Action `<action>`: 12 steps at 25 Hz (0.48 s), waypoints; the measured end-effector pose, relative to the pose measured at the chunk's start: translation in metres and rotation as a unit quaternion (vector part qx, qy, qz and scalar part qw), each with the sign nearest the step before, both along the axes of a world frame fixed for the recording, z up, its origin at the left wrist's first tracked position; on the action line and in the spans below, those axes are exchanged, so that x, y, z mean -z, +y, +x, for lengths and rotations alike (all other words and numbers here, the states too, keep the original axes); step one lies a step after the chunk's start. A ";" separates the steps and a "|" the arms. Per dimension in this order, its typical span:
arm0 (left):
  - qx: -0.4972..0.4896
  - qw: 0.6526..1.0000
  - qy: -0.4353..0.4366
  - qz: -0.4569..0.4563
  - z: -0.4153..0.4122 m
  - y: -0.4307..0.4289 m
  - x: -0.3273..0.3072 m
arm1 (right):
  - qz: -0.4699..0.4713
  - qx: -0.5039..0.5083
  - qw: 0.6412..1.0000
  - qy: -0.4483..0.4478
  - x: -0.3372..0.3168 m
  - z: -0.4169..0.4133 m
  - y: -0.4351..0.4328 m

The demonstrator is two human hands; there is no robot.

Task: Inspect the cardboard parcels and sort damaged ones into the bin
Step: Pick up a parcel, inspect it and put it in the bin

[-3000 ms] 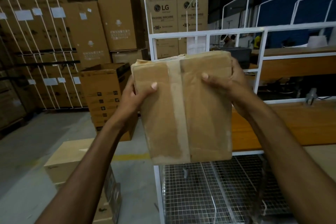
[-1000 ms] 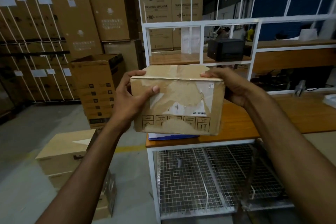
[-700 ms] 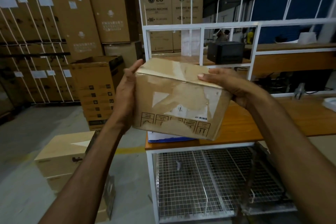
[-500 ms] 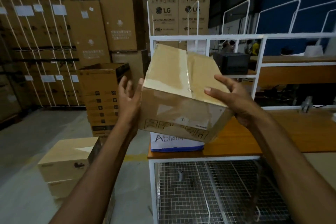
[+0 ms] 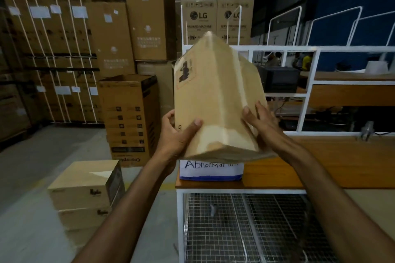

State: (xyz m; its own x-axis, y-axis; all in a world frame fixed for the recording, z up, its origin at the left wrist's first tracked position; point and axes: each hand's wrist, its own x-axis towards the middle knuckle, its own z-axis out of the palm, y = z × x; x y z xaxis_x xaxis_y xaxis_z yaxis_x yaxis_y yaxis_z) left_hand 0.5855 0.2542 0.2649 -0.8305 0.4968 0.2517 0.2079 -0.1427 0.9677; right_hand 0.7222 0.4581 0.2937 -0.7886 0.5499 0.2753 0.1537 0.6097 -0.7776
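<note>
Tan-brown with black printed marks on the parcel (image 5: 213,96), white with blue base band and dark handwriting on the bin (image 5: 211,172), orange wood-grain on the tabletop (image 5: 342,162), white on the frame (image 5: 277,47), grey square grid on the mesh (image 5: 245,230).

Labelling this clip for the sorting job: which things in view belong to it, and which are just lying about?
In the job: brown cardboard parcel, gripped by the left hand, right hand flat against it; white bin lettered "Abnormal".
Lying about: tall open brown carton; stacked tan cardboard boxes, maybe parcels to come; black box-shaped device; tall LG-printed cartons.
</note>
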 end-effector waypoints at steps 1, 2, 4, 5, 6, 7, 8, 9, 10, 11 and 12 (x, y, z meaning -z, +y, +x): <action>0.015 0.999 0.032 -0.013 0.004 0.003 -0.001 | -0.038 -0.027 0.999 0.028 -0.002 -0.001 -0.006; 0.019 0.997 0.068 -0.025 0.008 0.006 -0.002 | -0.093 -0.057 0.993 0.055 -0.006 0.001 -0.015; 0.013 0.991 0.130 -0.026 0.014 0.011 -0.004 | -0.155 -0.104 0.979 0.087 -0.010 0.003 -0.019; 0.012 0.988 0.151 -0.022 0.015 0.013 -0.002 | -0.163 -0.111 0.976 0.093 -0.008 0.003 -0.015; 0.016 0.987 0.161 -0.017 0.015 0.013 -0.002 | -0.166 -0.116 0.974 0.097 -0.006 0.005 -0.013; 0.020 0.988 0.153 -0.012 0.016 0.012 -0.003 | -0.166 -0.120 0.973 0.102 -0.003 0.005 -0.011; 0.030 0.990 0.135 -0.004 0.015 0.012 -0.005 | -0.162 -0.121 0.973 0.109 -0.001 0.006 -0.010; 0.039 0.992 0.123 -0.001 0.012 0.012 -0.006 | -0.162 -0.115 0.973 0.121 0.002 0.006 -0.007; 0.048 0.992 0.120 -0.001 0.010 0.012 -0.008 | -0.156 -0.109 0.973 0.133 0.003 0.006 -0.005; 0.055 0.991 0.126 -0.007 0.008 0.011 -0.008 | -0.145 -0.111 0.972 0.146 0.003 0.008 -0.005; 0.059 0.989 0.133 -0.009 0.006 0.010 -0.007 | -0.134 -0.112 0.972 0.154 0.001 0.009 -0.006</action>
State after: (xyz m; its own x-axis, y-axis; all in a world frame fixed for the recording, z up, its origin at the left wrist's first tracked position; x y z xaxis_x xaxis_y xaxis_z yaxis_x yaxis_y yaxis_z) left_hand 0.5917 0.2644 0.2714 -0.6719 0.5930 0.4438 0.4386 -0.1643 0.8835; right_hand 0.7315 0.4523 0.2924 -0.7998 0.4582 0.3879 -0.2256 0.3694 -0.9015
